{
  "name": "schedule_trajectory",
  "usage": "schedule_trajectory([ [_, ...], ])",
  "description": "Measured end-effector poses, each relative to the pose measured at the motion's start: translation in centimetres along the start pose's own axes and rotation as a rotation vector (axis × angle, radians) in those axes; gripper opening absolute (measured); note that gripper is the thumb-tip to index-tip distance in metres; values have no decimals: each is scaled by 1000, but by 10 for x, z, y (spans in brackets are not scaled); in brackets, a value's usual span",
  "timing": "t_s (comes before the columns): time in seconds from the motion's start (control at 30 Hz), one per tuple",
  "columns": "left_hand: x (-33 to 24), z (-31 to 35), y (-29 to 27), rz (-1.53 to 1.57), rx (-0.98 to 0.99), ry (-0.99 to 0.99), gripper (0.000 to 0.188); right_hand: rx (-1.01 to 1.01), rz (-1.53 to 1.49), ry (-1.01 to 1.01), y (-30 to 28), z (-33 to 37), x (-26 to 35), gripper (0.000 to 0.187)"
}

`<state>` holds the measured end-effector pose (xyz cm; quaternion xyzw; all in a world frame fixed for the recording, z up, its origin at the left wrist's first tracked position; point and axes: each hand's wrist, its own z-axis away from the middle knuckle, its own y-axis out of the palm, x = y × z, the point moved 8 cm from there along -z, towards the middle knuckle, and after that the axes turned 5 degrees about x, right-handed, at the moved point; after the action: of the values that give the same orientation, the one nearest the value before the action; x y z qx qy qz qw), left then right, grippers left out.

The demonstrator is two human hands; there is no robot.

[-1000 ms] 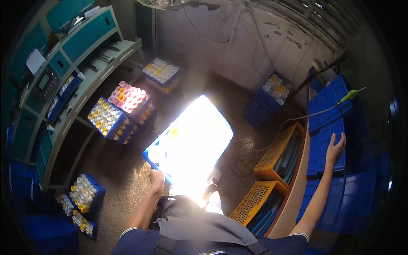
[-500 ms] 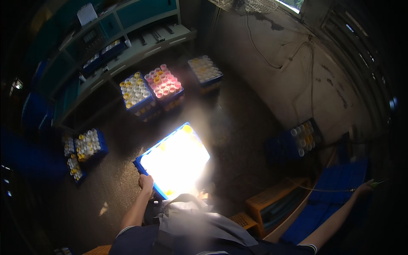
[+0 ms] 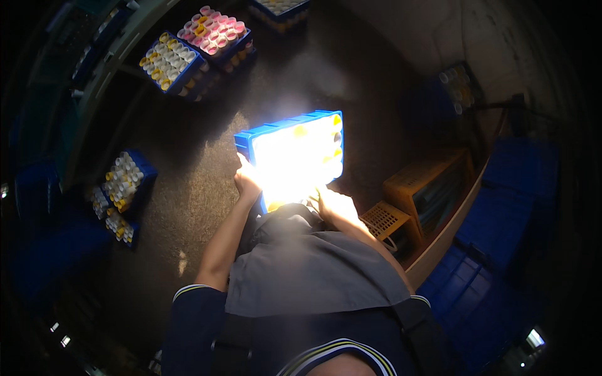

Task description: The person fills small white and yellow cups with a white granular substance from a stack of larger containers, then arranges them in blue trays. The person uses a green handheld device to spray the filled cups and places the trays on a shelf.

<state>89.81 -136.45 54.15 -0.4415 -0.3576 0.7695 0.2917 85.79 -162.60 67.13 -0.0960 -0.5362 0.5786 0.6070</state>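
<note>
A blue plastic crate (image 3: pixel 242 139) filled with cup-like pieces is in front of me, strongly lit. Glare washes out most of its contents; a few yellow and white round ends (image 3: pixel 337 153) show along the right side. My left hand (image 3: pixel 248 180) grips the crate's left edge. At the near edge, toward the right, is my right hand (image 3: pixel 335 205), its fingers curled and partly lost in the glare. What they hold cannot be made out. A grey apron (image 3: pixel 313 269) covers my front, just below the crate.
Crates of white and yellow pieces (image 3: pixel 168 59) and pink pieces (image 3: pixel 212 30) stand far left. More filled crates (image 3: pixel 125 178) sit at left. On the right are an orange crate (image 3: pixel 429 169), a small orange basket (image 3: pixel 384 219), a curved board (image 3: pixel 454 229) and stacked blue crates (image 3: pixel 495 213).
My right hand has come in from the far right, where it held a thin green-handled thing, to the crate's near edge. The crate has turned and tilts differently; the view has shifted down.
</note>
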Motion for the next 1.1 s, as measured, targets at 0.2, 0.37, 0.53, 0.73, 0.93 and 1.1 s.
schedule_trajectory([
  [0.2,44,13,-18,-15,111,-79,75,-8,-177,253,14,14,40,40],
  [0.37,60,41,-47,88,123,-115,74,7,-106,434,21,32,27,37],
  [0.53,78,68,-63,132,127,-174,67,-166,-109,478,16,48,-36,38],
  [0.73,98,120,-67,103,77,-279,43,-308,-202,475,5,67,-107,39],
  [0.93,95,173,-68,109,-6,-196,53,-158,-224,449,-1,74,-114,40],
  [1.1,94,211,-65,122,-80,-219,49,-187,-288,205,3,96,-84,33],
])
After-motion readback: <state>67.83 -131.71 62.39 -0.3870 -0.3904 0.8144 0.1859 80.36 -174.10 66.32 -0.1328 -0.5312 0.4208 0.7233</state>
